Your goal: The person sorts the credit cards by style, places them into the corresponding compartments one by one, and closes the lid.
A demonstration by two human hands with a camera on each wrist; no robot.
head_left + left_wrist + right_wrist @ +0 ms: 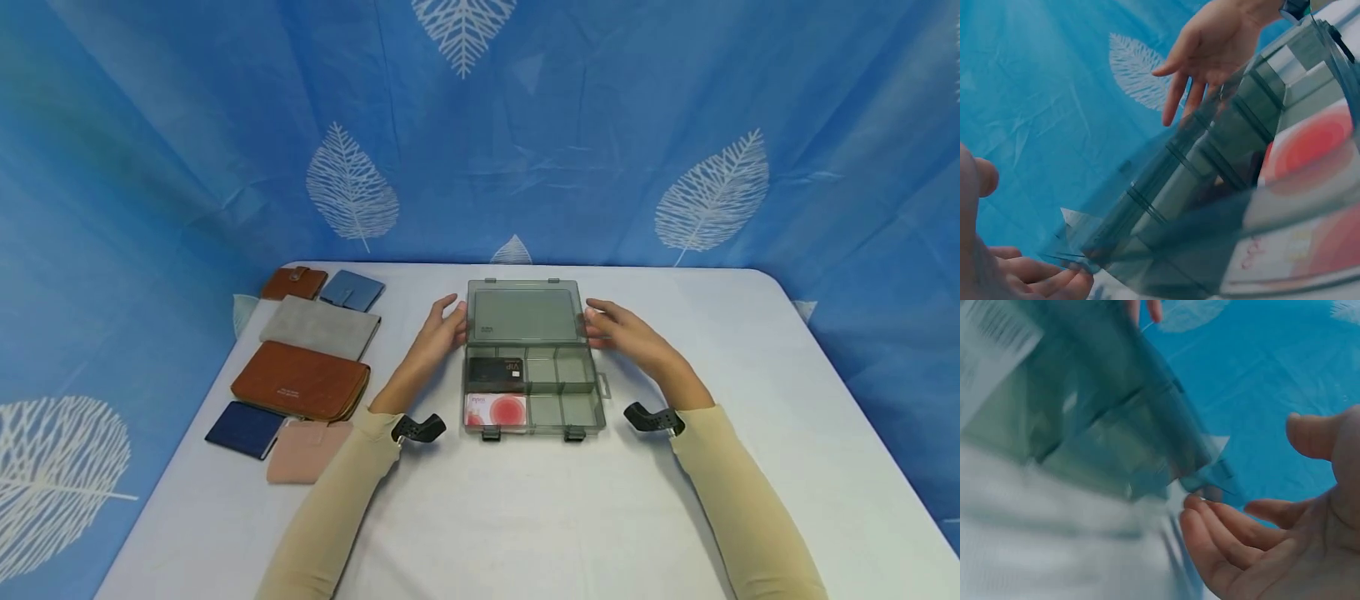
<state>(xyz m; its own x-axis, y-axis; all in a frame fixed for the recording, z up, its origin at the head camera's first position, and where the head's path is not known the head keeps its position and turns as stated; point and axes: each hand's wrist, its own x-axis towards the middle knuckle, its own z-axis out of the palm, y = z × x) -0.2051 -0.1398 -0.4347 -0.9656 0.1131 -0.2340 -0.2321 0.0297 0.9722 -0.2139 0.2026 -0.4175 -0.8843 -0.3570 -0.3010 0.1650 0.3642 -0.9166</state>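
A smoky clear plastic organizer box (534, 429) lies open mid-table, its lid (523, 312) tilted up at the back. A black card (496, 370) and a red-and-white card (495, 410) fill its left compartments; the other compartments look bare. My left hand (444, 329) is at the lid's left edge and my right hand (618, 333) at its right edge, both with relaxed fingers. In the left wrist view the left hand's fingertips (1054, 278) meet the lid (1166, 206) at its corner. In the right wrist view the right hand (1272, 537) lies palm open beside the lid (1116, 425).
Several wallets lie along the table's left side: a small brown one (294, 283), a blue one (352, 290), a long grey one (320, 327), a large brown one (300, 381), a navy one (243, 429) and a pink one (306, 450). The white table (525, 517) is ringed by blue leaf-print curtain (600, 125).
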